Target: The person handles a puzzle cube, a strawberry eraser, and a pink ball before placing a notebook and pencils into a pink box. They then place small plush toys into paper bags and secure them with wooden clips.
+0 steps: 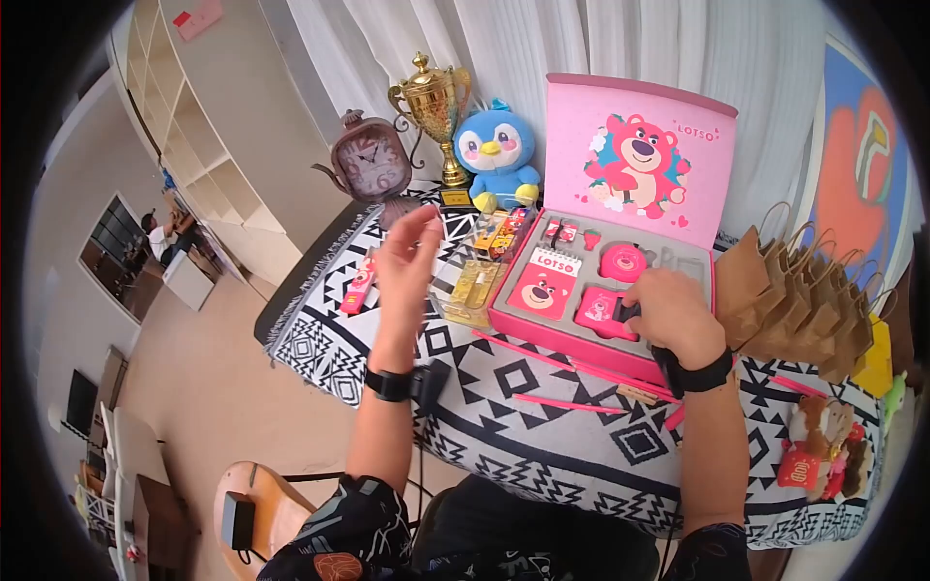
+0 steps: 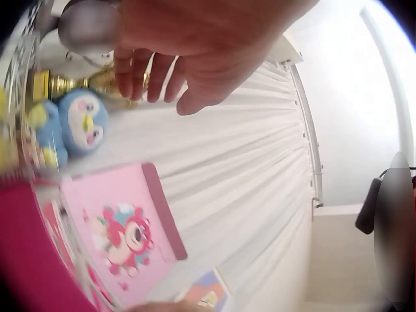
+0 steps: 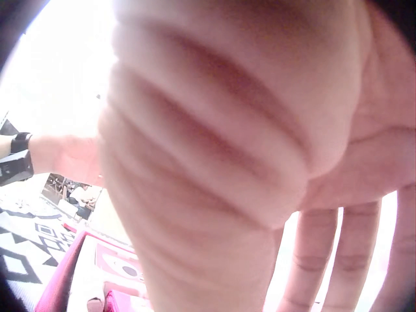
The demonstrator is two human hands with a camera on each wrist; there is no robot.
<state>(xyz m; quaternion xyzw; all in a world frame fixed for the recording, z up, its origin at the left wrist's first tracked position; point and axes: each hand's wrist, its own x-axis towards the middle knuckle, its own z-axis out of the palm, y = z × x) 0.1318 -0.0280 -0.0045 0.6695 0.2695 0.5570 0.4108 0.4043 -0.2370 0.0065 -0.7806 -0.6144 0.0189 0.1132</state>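
An open pink gift box (image 1: 601, 353) has a bear printed on its raised lid (image 1: 635, 160). Its grey tray holds a bear notebook (image 1: 544, 289), a round pink item (image 1: 623, 261) and a pink case (image 1: 599, 308). My right hand (image 1: 676, 312) is over the tray's right part, its fingertips at the case's right edge beside a dark gap; whether they touch is hard to tell. In the right wrist view that hand (image 3: 260, 143) has extended fingers. My left hand (image 1: 407, 266) is raised left of the box, fingers loosely bent, holding nothing; the left wrist view shows the hand (image 2: 195, 45) empty.
Behind the box's left side stand a blue plush (image 1: 496, 150), a gold trophy (image 1: 433, 102) and a clock (image 1: 371, 163). Brown paper bags (image 1: 794, 295) line the right. Pink sticks (image 1: 567, 403) lie in front; small plush toys (image 1: 823, 445) sit at front right.
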